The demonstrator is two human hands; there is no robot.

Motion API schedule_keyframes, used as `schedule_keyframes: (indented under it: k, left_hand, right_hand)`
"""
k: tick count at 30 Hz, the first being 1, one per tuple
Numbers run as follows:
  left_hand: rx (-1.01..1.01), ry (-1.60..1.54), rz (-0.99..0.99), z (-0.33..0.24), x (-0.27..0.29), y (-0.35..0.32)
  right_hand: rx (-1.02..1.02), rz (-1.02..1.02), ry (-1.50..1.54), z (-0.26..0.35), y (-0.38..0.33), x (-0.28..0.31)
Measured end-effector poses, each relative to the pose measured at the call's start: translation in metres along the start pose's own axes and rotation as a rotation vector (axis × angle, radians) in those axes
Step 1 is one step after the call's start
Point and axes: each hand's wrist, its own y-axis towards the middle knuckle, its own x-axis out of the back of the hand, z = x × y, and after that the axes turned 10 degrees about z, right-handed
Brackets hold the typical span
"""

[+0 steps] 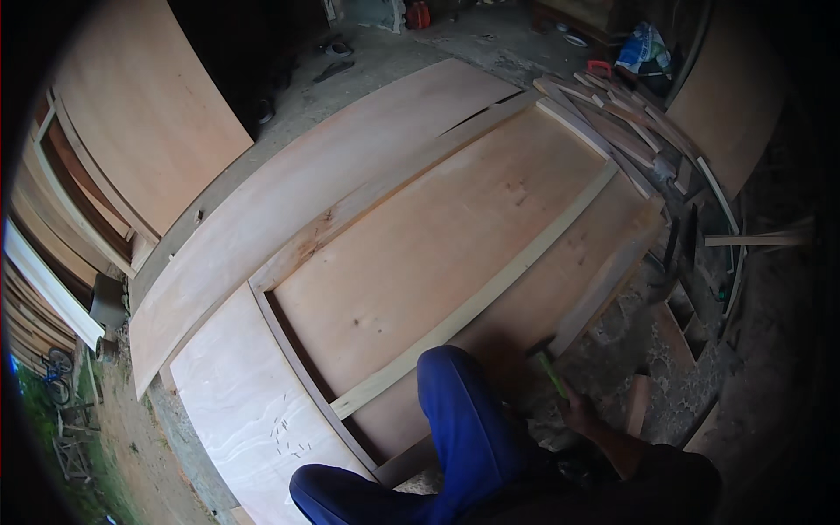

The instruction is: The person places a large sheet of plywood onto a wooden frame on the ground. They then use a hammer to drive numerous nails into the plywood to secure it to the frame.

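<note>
My right hand [577,412] is closed around the green handle of a hammer [552,374], low at the right. The hammer's dark head lies over the near rail of a wooden frame, beside my knee. Inside that frame is a plywood panel [411,271]. A pale wood strip [472,308] runs lengthwise across it, between the frame's end pieces. My blue-trousered knee covers part of the panel and strip. Several loose nails [284,429] are scattered on a whitish sheet [232,385] at the frame's left end. My left hand does not show.
A long plywood sheet [341,153] lies beyond the frame. Offcuts of wood [630,118] are piled at the far right, near a blue and white bag [644,51]. Large boards [144,96] lean at the left. A wood block [638,404] lies right of my hand.
</note>
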Motion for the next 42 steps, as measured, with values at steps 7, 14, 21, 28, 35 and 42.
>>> schedule_keyframes:
  k: [7,14,21,28,35,42]
  left_hand:
    - [0.052,0.071,0.014,-0.022,-0.020,-0.005]
    - [0.115,0.029,-0.031,-0.005,-0.013,0.015]
    - [0.181,0.005,-0.053,0.053,-0.015,0.032]
    - [0.076,-0.109,0.205,0.000,0.005,0.082]
    - [0.143,-0.307,-0.295,-0.024,0.037,0.102]
    - [0.133,-0.146,-0.171,-0.052,0.093,0.104]
  right_hand:
    - [-0.077,-0.019,0.005,0.012,0.000,0.005]
    - [-0.333,-0.535,0.111,-0.018,0.029,-0.038]
    - [-0.790,-0.101,-0.020,-0.024,0.048,-0.032]
    - [-0.154,-0.560,0.055,-0.039,0.164,-0.060]
    - [0.223,-0.117,0.233,0.214,0.186,-0.028]
    - [0.465,0.001,-0.508,0.325,0.203,-0.049]
